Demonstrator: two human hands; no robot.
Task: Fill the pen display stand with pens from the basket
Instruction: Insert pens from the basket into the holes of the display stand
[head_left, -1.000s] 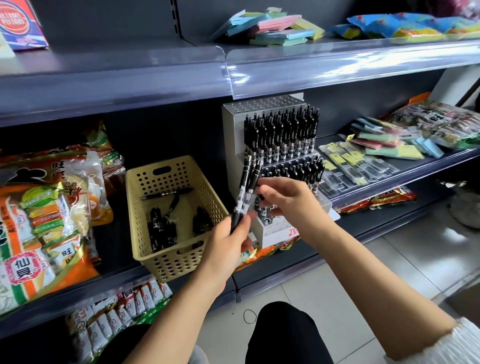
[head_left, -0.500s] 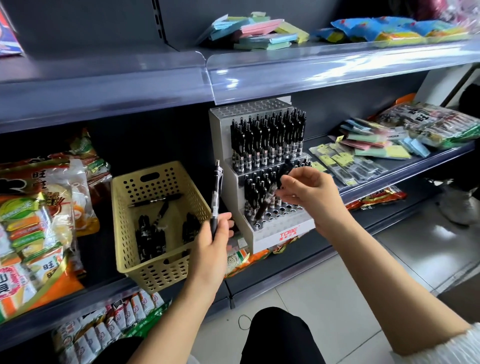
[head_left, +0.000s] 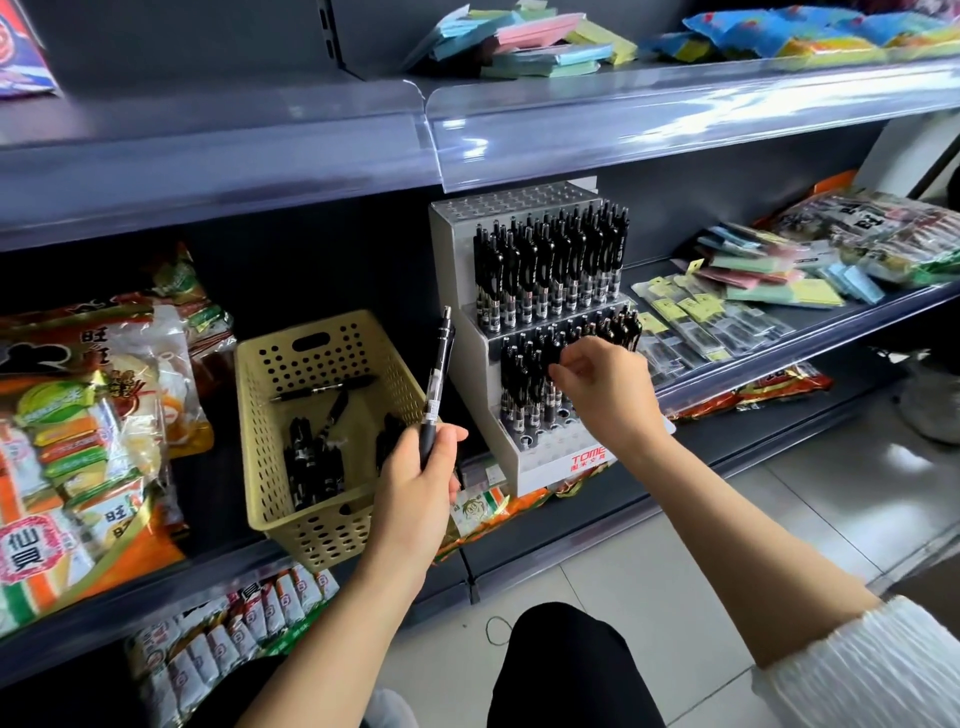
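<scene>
A white tiered pen display stand (head_left: 545, 470) sits on the shelf, its upper two tiers packed with black pens (head_left: 550, 270) and its front holes bare. To its left, a beige perforated basket (head_left: 317, 535) holds several loose black pens (head_left: 311, 460). My left hand (head_left: 421, 493) grips one black pen (head_left: 439, 384) upright in front of the basket's right rim. My right hand (head_left: 608, 389) is at the stand's middle tier, fingertips pinched on the top of a pen standing among the others there.
Snack bags (head_left: 78, 441) crowd the shelf left of the basket. Packaged stationery and notepads (head_left: 753, 291) lie right of the stand. An upper shelf edge (head_left: 571, 119) overhangs the stand. My dark-trousered knee (head_left: 566, 670) is below, over a tiled floor.
My right hand took one of two pens from my left hand and carried it into the stand's middle tier. My left hand drew left toward the basket, keeping one pen.
</scene>
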